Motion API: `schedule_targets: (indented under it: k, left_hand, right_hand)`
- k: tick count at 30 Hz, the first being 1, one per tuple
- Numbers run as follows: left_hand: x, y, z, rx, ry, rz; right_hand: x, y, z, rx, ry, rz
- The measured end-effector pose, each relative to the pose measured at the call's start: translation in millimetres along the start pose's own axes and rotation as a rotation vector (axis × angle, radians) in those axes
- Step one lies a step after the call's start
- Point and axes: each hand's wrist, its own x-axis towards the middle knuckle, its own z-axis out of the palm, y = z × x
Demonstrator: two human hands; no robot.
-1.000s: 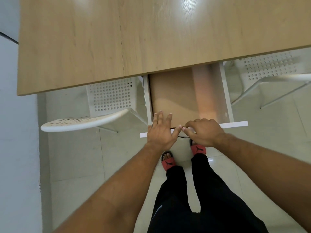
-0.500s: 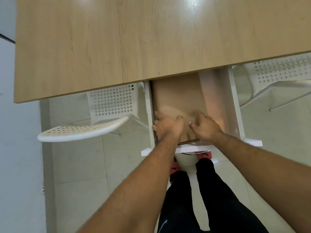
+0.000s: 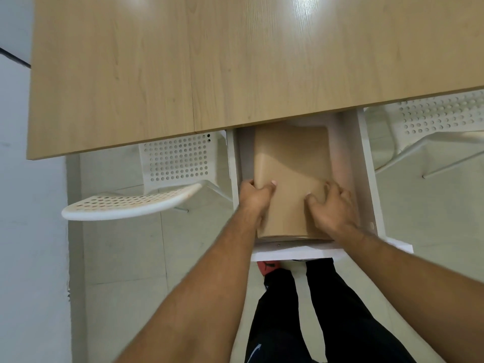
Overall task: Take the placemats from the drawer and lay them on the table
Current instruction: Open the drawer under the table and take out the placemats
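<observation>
Wooden table [image 3: 235, 61], white drawer [image 3: 364, 179] open under its near edge
Tan placemats [image 3: 290, 158] in the drawer – left hand [image 3: 255, 199] pinches their left edge, thumb on top, right hand [image 3: 335, 209] fingers curled over the right edge.

A stack of thin tan placemats [image 3: 290, 163] with rounded corners lies lengthwise inside the pulled-out white drawer [image 3: 364, 179] at centre frame, its far end just short of the light wood table [image 3: 235, 61] filling the upper frame.
</observation>
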Motion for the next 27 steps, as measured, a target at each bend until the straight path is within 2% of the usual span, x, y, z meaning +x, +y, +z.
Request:
schedule_targets:
  k: [5,8,10,14,18,22,24,27]
  left_hand:
    - [1,-1,-26,-0.138,-0.194,-0.038]
    - [-1,-4,-47,-0.149,-0.324,-0.114]
    - [-3,-9,-63,-0.193,-0.435,-0.153]
    - [-11,-18,-86,-0.199,-0.629,-0.145]
    - [-21,-15,-99,-0.198,-0.587,-0.093]
    - [-32,24,-102,-0.141,-0.499,0.089]
    - [-43,57,-99,-0.063,-0.442,0.206]
    - [-57,102,-90,0.191,-0.362,0.421]
  right_hand:
    - [17,-3,-18,0.421,-0.068,0.108]
    - [15,-5,-36,0.677,-0.276,0.252]
    - [2,-5,-47,0.818,-0.45,0.277]
    - [-20,-3,-50,0.947,-0.569,0.233]
    - [-35,-16,-53,0.982,-0.469,0.168]
    - [-50,-44,-72,1.074,-0.333,0.026]
    - [-56,-62,-87,1.16,-0.234,-0.026]
    - [-52,-85,-114,1.31,-0.094,-0.066]
